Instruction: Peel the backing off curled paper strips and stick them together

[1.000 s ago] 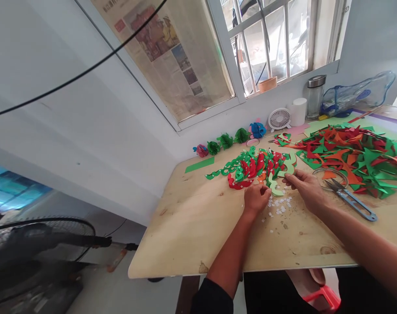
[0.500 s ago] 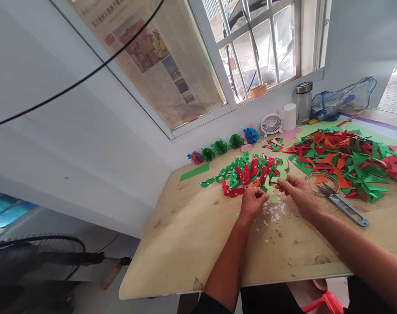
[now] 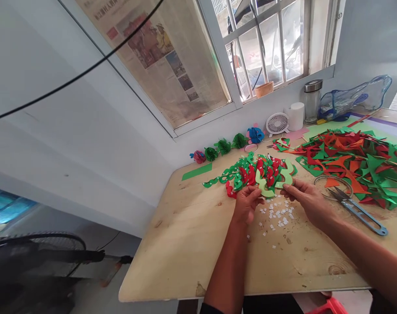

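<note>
My left hand (image 3: pixel 247 204) pinches the edge of a wavy light green paper cutout (image 3: pixel 266 191) between thumb and fingers. My right hand (image 3: pixel 303 197) pinches light green paper at the other side, and whether this is the same piece I cannot tell. Just behind my hands lies a heap of red and green scalloped paper cutouts (image 3: pixel 247 172), many with small white squares on them. Small white paper squares (image 3: pixel 276 213) are scattered on the wooden table (image 3: pixel 181 235) between and below my hands.
Thread snips (image 3: pixel 358 211) and a ring-shaped roll (image 3: pixel 319 179) lie right of my right hand. Beyond them spreads a pile of red, orange and green paper scraps (image 3: pixel 355 161). Along the wall stand paper ornaments (image 3: pixel 223 146), a small white fan (image 3: pixel 277 124) and a glass jar (image 3: pixel 312 104).
My left hand has moved from an empty-looking pinch onto the light green paper, which is now lifted and spread between both hands. The view has shifted slightly.
</note>
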{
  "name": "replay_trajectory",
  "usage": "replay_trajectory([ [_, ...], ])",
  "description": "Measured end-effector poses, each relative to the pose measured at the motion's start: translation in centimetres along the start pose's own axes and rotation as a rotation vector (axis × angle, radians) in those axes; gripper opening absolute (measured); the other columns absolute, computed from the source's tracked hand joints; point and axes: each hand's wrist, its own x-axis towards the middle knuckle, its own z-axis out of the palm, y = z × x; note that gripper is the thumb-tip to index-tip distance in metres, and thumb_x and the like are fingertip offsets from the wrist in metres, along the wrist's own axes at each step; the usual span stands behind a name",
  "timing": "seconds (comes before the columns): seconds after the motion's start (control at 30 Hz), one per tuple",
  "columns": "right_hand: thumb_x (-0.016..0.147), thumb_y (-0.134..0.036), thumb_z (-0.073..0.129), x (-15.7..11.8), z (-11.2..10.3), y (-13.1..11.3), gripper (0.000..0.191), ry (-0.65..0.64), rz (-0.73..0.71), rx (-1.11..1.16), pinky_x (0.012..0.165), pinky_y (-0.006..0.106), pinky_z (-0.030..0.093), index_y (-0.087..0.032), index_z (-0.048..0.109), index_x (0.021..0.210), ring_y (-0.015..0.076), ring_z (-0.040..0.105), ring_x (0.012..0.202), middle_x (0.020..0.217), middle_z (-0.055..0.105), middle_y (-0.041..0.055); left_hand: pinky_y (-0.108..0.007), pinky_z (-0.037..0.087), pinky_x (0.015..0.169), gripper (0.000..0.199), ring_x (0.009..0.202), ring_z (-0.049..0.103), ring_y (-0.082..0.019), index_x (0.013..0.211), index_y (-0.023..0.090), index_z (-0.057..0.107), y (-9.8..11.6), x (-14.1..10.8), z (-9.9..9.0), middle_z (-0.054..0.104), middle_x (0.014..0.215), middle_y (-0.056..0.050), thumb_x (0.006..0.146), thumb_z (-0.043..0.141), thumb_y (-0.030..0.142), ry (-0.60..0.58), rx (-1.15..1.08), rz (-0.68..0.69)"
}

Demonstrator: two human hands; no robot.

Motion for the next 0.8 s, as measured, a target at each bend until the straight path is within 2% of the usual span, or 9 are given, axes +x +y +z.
replay_trajectory([
  [0.13, 0.068, -0.054, 0.067, 0.0, 0.0, 0.3, 0.035, -0.044, 0.007, -0.037, 0.053, 0.025, 0.038, -0.018, 0.065, 0.067, 0.0129, 0.048, 0.056, 0.063, 0.060, 0.0008, -0.022, 0.040, 0.047, 0.032, 0.049, 0.054, -0.010, 0.060, 0.014, 0.055, -0.1, 0.0, 0.4, 0.057, 0.054, 0.002, 0.049, 0.079, 0.033, 0.083, 0.070, 0.081],
  [0.3, 0.066, -0.056, 0.067, -0.3, 0.2, 0.1, 0.038, -0.077, 0.004, -0.125, 0.052, 0.025, 0.037, -0.019, 0.062, 0.063, 0.0137, 0.047, 0.057, 0.061, 0.057, 0.0005, -0.021, 0.037, 0.046, 0.027, 0.046, 0.052, -0.009, 0.060, 0.014, 0.056, -0.2, -0.1, 0.6, 0.056, 0.049, 0.002, 0.054, 0.076, 0.032, 0.125, 0.186, 0.175],
  [0.5, 0.063, -0.056, 0.068, -0.7, 0.6, -0.1, 0.037, -0.155, 0.062, -0.120, 0.057, 0.028, 0.040, -0.021, 0.068, 0.077, 0.0183, 0.052, 0.064, 0.063, 0.061, -0.0001, -0.021, 0.038, 0.047, 0.024, 0.047, 0.052, -0.009, 0.061, 0.015, 0.056, -0.2, -0.5, 0.9, 0.057, 0.051, 0.002, 0.058, 0.074, 0.031, 0.104, 0.194, 0.212],
  [0.67, 0.063, -0.054, 0.069, -0.7, 0.8, -0.2, 0.036, -0.168, 0.069, -0.106, 0.059, 0.029, 0.040, -0.021, 0.070, 0.077, 0.0187, 0.053, 0.065, 0.067, 0.064, 0.0012, -0.021, 0.038, 0.048, 0.025, 0.048, 0.052, -0.009, 0.061, 0.014, 0.056, -0.5, -0.6, 1.3, 0.057, 0.052, 0.001, 0.058, 0.075, 0.031, 0.068, 0.133, 0.188],
  [0.8, 0.065, -0.049, 0.071, -0.7, 0.7, -0.2, 0.028, -0.147, 0.068, -0.028, 0.057, 0.026, 0.037, -0.021, 0.067, 0.065, 0.0138, 0.046, 0.059, 0.062, 0.060, -0.0003, -0.023, 0.041, 0.051, 0.028, 0.055, 0.056, -0.011, 0.076, 0.015, 0.060, -0.4, -0.5, 1.1, 0.062, 0.064, -0.002, 0.064, 0.071, 0.038, 0.025, -0.087, 0.100],
])
